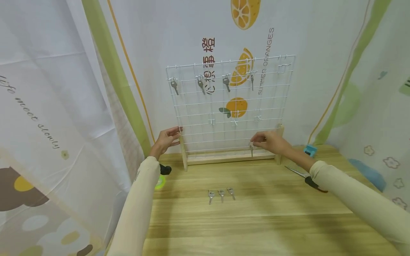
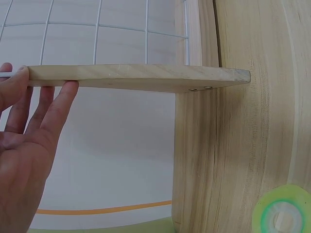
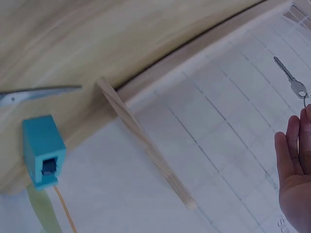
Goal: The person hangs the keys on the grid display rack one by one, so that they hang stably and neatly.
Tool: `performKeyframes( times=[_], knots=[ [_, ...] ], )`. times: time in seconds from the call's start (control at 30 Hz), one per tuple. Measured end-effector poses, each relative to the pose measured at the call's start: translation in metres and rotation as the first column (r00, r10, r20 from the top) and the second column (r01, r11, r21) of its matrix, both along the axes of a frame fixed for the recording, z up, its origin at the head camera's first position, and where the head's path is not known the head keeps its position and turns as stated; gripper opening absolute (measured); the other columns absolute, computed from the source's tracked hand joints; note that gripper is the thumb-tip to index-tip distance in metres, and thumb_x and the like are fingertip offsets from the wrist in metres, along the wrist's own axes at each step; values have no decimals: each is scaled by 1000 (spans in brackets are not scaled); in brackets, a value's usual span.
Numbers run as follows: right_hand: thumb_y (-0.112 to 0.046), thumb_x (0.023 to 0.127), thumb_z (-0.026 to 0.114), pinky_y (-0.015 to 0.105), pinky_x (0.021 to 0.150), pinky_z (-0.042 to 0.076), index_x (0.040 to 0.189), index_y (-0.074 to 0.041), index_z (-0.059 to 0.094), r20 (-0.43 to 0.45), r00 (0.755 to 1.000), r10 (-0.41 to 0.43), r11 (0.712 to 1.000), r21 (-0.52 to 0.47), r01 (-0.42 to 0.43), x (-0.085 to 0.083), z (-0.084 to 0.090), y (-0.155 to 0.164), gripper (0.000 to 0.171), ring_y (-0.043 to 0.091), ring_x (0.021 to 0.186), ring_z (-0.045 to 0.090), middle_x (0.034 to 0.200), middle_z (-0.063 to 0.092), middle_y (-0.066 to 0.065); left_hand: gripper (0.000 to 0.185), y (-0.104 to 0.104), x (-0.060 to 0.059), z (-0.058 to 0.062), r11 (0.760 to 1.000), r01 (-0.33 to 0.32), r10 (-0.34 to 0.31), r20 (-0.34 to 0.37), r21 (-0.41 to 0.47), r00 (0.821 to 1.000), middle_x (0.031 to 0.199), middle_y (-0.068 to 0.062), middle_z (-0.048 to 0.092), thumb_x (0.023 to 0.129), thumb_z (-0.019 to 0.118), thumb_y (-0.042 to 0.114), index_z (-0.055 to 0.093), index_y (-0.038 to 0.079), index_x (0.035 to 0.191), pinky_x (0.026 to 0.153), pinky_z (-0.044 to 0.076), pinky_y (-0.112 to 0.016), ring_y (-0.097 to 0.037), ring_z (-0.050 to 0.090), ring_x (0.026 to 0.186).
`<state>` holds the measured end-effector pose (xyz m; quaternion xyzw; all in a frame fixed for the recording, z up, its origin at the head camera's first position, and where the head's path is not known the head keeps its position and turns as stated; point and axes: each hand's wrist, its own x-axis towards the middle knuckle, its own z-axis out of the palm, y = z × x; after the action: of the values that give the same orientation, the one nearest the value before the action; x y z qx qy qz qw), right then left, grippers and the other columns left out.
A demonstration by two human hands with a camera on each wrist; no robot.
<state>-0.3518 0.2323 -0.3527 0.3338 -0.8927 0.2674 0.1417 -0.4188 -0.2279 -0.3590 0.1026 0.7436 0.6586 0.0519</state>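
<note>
The right hand [image 1: 272, 141] pinches a small, hard, light silver metal key [image 1: 251, 149] by its head; it looks easy to drop. The left hand [image 1: 166, 138], fingers straight, touches the white wire rack's wooden side post [image 1: 182, 149].

Scissors [image 1: 304, 176], teal box [image 1: 310, 150] at right; green tape roll [image 1: 159, 182] at left

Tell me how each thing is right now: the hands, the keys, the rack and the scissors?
Left hand: straight fingers touching the rack's left wooden post.
Right hand: pinching a key, low by the grid.
Held key: hanging down from the fingers.
Wire rack: standing upright on the table.
Hung keys: four on the top hooks.
Loose keys: three lying flat on the table.
Scissors: lying flat, closed.
</note>
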Motion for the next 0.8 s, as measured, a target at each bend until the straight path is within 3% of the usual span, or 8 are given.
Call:
performKeyframes(
  times=[0.27, 0.43, 0.6, 0.8],
  knots=[
    [-2, 94, 77, 43, 77, 65, 103, 0, 77, -98, 995, -27, 999, 24, 30, 3, 43, 3, 10, 24, 81, 76, 89, 79, 8, 50, 1, 1, -1, 1000, 10, -11, -24, -17, 1000, 163, -15, 41, 109, 51, 3, 41, 4, 159, 114, 47, -49, -31, 38, 150],
    [-1, 93, 78, 40, 76, 65, 101, -1, 78, -148, 988, -41, 999, 11, 43, 5, 62, 8, 8, 25, 80, 76, 86, 78, 8, 50, 1, 1, -1, 1000, 16, -16, -24, -13, 1000, 162, -15, 42, 109, 51, 2, 41, 3, 158, 113, 47, -49, -31, 39, 150],
    [-1, 92, 78, 26, 74, 64, 100, 0, 78, -179, 981, -73, 997, -11, 72, 7, 80, 16, 8, 27, 79, 76, 84, 78, 8, 50, 1, 0, -2, 1000, 14, -14, -21, -13, 1000, 162, -15, 42, 109, 51, 2, 42, 3, 158, 113, 48, -50, -31, 39, 150],
    [0, 92, 78, 5, 75, 54, 101, -2, 79, -202, 971, -131, 991, -52, 123, 9, 100, 25, 10, 28, 81, 76, 85, 78, 9, 50, -1, -1, -2, 1000, 22, -23, -26, -21, 999, 163, -16, 40, 109, 50, 2, 41, 3, 159, 114, 47, -50, -31, 37, 150]
  ],
)
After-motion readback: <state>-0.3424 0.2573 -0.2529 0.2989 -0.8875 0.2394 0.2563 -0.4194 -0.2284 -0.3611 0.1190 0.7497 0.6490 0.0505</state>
